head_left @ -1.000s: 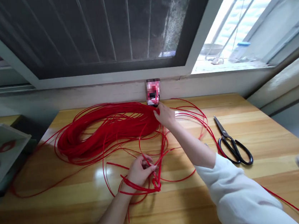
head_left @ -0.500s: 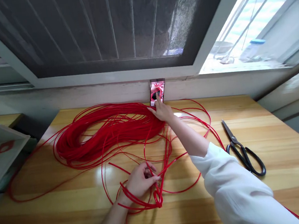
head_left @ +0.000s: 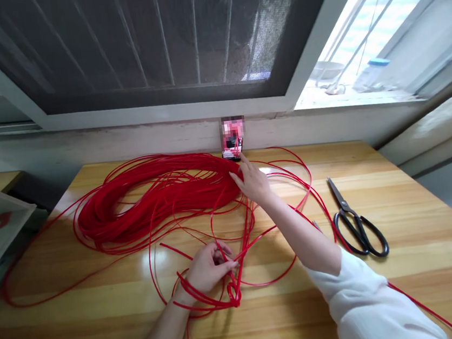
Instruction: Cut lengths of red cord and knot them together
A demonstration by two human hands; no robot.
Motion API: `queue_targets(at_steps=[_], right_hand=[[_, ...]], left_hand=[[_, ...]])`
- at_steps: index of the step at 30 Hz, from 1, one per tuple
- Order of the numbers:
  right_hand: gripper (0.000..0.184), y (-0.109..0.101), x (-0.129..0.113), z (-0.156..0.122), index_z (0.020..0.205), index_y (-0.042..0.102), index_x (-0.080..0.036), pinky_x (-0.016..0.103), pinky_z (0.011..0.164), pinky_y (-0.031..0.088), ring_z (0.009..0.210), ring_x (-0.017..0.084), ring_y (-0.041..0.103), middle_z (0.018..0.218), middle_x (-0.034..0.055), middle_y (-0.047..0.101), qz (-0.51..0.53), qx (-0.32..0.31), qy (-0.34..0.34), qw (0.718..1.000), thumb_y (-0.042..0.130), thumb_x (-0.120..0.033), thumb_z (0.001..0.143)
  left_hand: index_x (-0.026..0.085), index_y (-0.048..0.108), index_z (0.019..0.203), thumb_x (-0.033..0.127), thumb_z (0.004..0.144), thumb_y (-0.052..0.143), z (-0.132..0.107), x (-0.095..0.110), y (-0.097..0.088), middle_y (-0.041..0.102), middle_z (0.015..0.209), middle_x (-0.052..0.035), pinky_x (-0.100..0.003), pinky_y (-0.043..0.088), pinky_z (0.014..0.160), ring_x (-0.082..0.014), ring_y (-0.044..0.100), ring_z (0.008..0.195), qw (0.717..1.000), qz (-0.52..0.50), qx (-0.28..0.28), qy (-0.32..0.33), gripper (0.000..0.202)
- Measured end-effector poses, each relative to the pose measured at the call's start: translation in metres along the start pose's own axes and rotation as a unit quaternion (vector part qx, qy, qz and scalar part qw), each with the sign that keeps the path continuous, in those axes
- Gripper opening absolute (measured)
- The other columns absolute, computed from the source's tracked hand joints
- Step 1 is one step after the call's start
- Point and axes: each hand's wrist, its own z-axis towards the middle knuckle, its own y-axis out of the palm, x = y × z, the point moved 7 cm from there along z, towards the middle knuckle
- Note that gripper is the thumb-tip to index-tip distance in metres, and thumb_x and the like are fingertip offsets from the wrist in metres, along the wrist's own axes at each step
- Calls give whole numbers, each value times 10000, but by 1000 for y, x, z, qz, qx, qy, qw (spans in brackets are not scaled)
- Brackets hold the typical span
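Observation:
Red plastic cord (head_left: 234, 295) is pinched between the thumb and fingers of my left hand (head_left: 209, 268), low in the middle of the view. Several strands loop over that wrist and gather in a small knot beside the hand. My right hand (head_left: 253, 180) reaches forward with its index finger stretched out, near the lower edge of a phone (head_left: 233, 137) that leans upright against the wall. Whether the fingertip touches the screen I cannot tell. A big coil of the same red cord (head_left: 106, 226) lies left of the right hand.
Black-handled scissors (head_left: 358, 225) lie on the wooden table (head_left: 85, 332) at the right. Loose red strands spread around the coil and run under the right arm. A window (head_left: 162, 111) stands behind, and a white shelf-like object (head_left: 0, 228) is at the left.
My right hand has drawn back from the middle of the phone screen to its lower edge. The left hand keeps its pinch on the cord. The whole view has shifted slightly.

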Motion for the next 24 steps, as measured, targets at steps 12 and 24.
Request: queue_targets(at_steps=[12, 24], right_hand=[[35, -52, -42, -177, 813, 507, -242, 362, 734, 414, 796, 211, 527, 805, 64, 575, 272, 37, 52, 960, 480, -220, 818], [184, 3, -41, -188, 762, 543, -219, 273, 597, 371, 628, 160, 498, 678, 14, 563, 333, -98, 97, 933, 446, -343, 857]], left_hand=[[145, 521, 804, 267, 626, 699, 1, 1, -2, 590, 667, 1, -225, 438, 570, -107, 568, 596, 1000, -12, 11, 24, 281], [142, 509, 807, 264, 612, 703, 0, 7, -2, 587, 682, 8, -238, 456, 573, -105, 570, 587, 999, -24, 30, 15, 301]])
